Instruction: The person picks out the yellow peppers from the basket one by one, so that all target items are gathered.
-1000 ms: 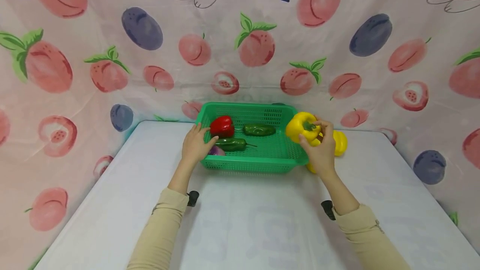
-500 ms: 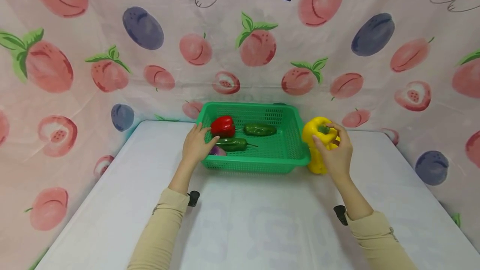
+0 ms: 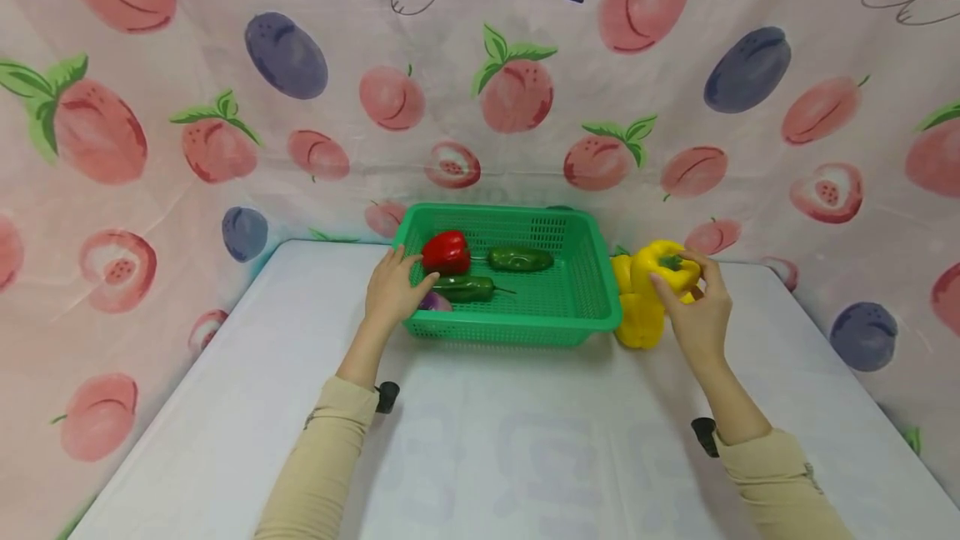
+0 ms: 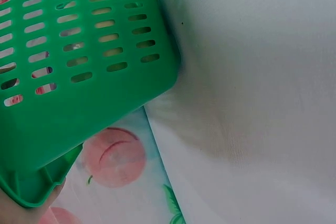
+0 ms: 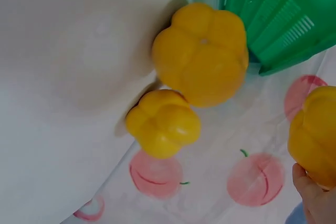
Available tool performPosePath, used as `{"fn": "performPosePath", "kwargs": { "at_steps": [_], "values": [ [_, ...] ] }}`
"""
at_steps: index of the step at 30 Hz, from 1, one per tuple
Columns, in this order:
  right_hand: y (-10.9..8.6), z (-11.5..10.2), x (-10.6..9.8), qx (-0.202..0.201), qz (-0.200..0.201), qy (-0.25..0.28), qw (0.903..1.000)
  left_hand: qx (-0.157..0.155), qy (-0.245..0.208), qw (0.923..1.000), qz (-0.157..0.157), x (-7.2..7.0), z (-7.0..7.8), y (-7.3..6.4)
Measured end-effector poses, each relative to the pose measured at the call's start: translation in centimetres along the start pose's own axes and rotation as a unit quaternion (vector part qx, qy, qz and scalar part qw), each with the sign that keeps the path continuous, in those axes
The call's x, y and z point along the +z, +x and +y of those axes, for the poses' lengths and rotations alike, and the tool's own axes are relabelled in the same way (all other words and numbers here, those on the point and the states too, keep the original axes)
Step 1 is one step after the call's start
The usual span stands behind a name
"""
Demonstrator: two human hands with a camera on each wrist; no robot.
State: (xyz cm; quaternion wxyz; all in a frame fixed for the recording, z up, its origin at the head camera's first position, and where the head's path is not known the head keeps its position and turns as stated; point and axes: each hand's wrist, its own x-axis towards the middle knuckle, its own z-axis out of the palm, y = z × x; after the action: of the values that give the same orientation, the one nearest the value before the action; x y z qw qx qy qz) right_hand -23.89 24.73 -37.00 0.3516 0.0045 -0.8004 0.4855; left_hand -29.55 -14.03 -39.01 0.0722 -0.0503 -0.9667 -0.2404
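Note:
My left hand (image 3: 393, 290) holds the left end of the green plastic basket (image 3: 510, 319), its thumb reaching over the rim. In the left wrist view, a bit of that hand (image 4: 21, 212) shows at the rim's corner. A yellow bell pepper (image 3: 647, 283) is in the fingers of my right hand (image 3: 701, 319), held above other yellow bell peppers (image 3: 640, 323) right of the basket. The right wrist view has the held pepper (image 5: 317, 135) at its right edge, and a larger yellow pepper (image 5: 202, 56) and a smaller one (image 5: 164, 124) on the table.
Inside the basket lie a red bell pepper (image 3: 446, 253), two long green peppers (image 3: 519, 259) and a purple item (image 3: 435, 302), partly hidden by the left hand. A fruit-printed cloth (image 3: 480, 107) hangs behind the white table (image 3: 525, 440).
My right hand has carried the yellow bell pepper rightward, from over the basket's right rim to above the yellow peppers outside. The left hand stays on the basket.

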Motion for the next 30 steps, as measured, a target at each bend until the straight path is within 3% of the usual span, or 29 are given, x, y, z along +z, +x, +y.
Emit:
{"fn": "performPosePath", "kwargs": {
  "at_steps": [11, 25, 30],
  "values": [
    [0.3, 1.5, -1.2, -0.011, -0.008, -0.069, 0.9975, -0.002, -0.002, 1.0000, -0.002, -0.1, 0.1, -0.1],
    [1.0, 2.4, -2.4, -0.008, -0.076, -0.149, 0.9858, 0.001, 0.001, 1.0000, 0.002, 0.0, 0.0, -0.1],
    [1.4, 2.8, -3.0, -0.012, -0.119, -0.161, 0.9798, 0.002, -0.004, 1.0000, 0.002, 0.0, -0.1, -0.1]
  ]
}}
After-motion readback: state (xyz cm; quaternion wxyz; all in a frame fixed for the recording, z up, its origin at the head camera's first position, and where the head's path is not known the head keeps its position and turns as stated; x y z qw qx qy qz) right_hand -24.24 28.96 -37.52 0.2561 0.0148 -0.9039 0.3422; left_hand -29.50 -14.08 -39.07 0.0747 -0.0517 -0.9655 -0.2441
